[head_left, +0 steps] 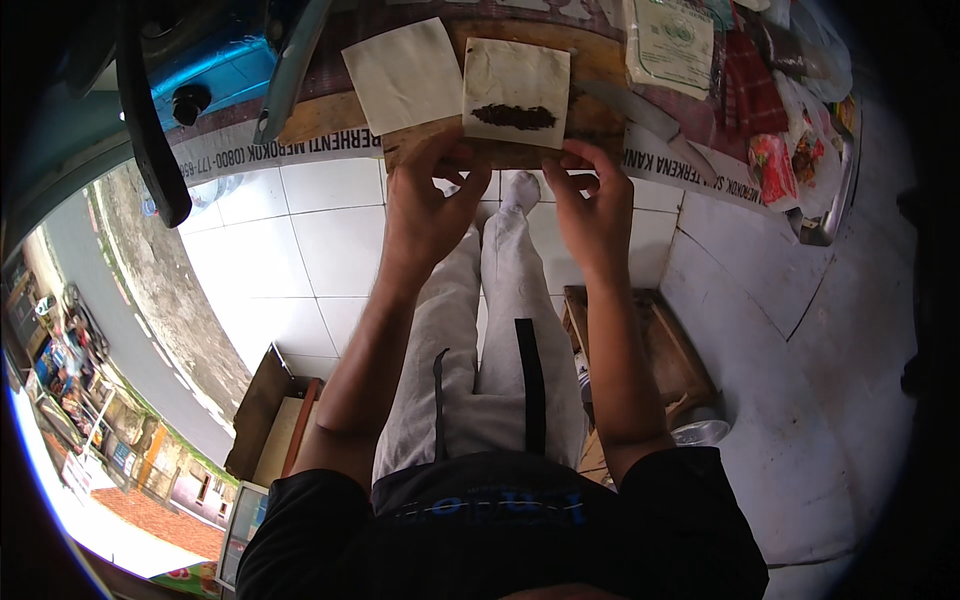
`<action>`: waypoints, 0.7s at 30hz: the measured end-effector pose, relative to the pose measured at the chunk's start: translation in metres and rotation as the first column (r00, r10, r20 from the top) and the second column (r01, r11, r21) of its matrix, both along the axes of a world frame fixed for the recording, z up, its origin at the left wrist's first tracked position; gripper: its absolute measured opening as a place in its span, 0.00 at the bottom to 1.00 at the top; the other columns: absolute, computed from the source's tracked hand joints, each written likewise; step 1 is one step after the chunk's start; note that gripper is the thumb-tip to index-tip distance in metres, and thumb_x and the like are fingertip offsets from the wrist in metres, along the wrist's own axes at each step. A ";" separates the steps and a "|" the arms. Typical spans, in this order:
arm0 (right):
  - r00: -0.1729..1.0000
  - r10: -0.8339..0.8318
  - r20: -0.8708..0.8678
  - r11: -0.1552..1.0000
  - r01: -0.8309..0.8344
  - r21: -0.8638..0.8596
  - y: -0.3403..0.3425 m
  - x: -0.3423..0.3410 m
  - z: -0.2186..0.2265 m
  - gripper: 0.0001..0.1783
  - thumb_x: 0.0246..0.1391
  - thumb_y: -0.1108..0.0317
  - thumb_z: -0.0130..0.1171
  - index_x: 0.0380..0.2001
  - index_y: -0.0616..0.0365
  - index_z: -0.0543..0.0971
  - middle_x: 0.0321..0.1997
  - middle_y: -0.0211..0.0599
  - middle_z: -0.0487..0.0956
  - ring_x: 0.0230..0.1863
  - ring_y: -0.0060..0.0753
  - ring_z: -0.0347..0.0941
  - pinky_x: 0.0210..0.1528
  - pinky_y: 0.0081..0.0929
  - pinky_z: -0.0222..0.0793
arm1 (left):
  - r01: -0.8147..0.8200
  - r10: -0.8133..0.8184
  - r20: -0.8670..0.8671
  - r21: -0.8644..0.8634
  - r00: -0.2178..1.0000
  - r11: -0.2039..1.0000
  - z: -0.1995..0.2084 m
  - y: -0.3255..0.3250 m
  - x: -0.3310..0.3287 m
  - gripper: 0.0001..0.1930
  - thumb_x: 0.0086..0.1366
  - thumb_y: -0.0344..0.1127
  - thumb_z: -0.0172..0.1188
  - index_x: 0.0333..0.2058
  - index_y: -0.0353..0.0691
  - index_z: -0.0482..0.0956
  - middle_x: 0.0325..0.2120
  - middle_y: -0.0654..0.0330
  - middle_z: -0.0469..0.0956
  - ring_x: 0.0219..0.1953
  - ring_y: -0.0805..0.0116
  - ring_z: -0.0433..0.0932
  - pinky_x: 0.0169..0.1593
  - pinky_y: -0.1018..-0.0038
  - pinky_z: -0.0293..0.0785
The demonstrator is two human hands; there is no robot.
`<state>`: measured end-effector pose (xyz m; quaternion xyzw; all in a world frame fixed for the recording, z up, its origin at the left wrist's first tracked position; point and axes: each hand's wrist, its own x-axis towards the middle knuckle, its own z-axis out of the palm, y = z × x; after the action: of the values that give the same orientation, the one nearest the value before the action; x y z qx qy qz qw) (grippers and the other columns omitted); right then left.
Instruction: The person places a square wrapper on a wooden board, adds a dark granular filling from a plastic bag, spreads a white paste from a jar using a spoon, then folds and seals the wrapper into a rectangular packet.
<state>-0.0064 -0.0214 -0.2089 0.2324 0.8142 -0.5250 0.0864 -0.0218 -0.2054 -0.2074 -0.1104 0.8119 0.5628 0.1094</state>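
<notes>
At 12 o'clock, a brown, flat wooden board (597, 50) lies ahead. By its near edge, the bare left hand (437, 185) sits at 7 o'clock and the bare right hand (592, 195) at 5 o'clock of a pale, square, paper-like sheet (518, 75); the fingers of both are loosely bent, and whether they pinch its corners I cannot tell. At that sheet's 9 o'clock lies a similar pale, bare square (403, 75). A long, dark-brown band of loose shreds (513, 117) crosses the first sheet toward 6 o'clock. Good handling probably calls for raising the near edge evenly, thumbs level, keeping the shreds straight and the sheet untorn.
</notes>
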 end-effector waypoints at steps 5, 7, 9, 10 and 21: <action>1.000 -0.020 0.011 0.998 0.020 -0.053 0.002 -0.006 -0.001 0.15 0.58 0.67 0.68 0.46 0.65 0.82 0.37 0.34 0.84 0.33 0.20 0.77 0.37 0.22 0.72 | -0.015 0.012 0.027 0.090 1.000 0.996 -0.006 -0.007 -0.004 0.21 0.57 0.28 0.69 0.50 0.31 0.82 0.38 0.52 0.86 0.35 0.69 0.85 0.41 0.73 0.81; 1.000 -0.012 -0.007 0.999 0.012 -0.036 0.003 -0.006 -0.002 0.15 0.58 0.68 0.68 0.45 0.66 0.82 0.36 0.35 0.85 0.33 0.20 0.78 0.38 0.21 0.73 | -0.006 0.003 0.036 0.078 0.999 0.997 -0.006 -0.008 -0.005 0.21 0.57 0.28 0.69 0.50 0.31 0.82 0.38 0.52 0.86 0.36 0.69 0.86 0.42 0.73 0.81; 0.999 -0.010 -0.040 1.000 0.009 -0.023 0.003 -0.008 -0.005 0.13 0.57 0.70 0.68 0.43 0.66 0.83 0.35 0.36 0.85 0.32 0.22 0.79 0.37 0.22 0.74 | 0.014 -0.014 0.011 0.036 1.000 0.999 -0.006 -0.008 -0.007 0.20 0.57 0.27 0.69 0.49 0.32 0.82 0.38 0.52 0.87 0.38 0.68 0.87 0.42 0.73 0.81; 0.998 -0.013 -0.063 1.000 0.012 -0.016 0.003 -0.009 -0.007 0.12 0.56 0.71 0.68 0.42 0.66 0.83 0.34 0.37 0.86 0.32 0.24 0.81 0.37 0.23 0.75 | 0.032 -0.032 -0.022 0.002 0.999 0.999 -0.006 -0.008 -0.009 0.20 0.57 0.26 0.68 0.49 0.32 0.82 0.38 0.52 0.87 0.38 0.67 0.87 0.42 0.73 0.81; 0.925 0.266 -0.271 0.964 -0.248 0.101 0.020 -0.016 -0.013 0.08 0.55 0.78 0.68 0.39 0.58 0.85 0.37 0.32 0.86 0.32 0.19 0.81 0.30 0.16 0.71 | 0.195 -0.305 -0.285 -0.357 0.909 0.914 -0.008 -0.016 -0.026 0.09 0.57 0.21 0.68 0.38 0.37 0.86 0.32 0.56 0.86 0.33 0.63 0.85 0.37 0.69 0.82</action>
<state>-0.0220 -0.0010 -0.2221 0.0491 0.8583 -0.5099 0.0299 -0.0483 -0.2216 -0.2152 0.0770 0.9063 0.4149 0.0229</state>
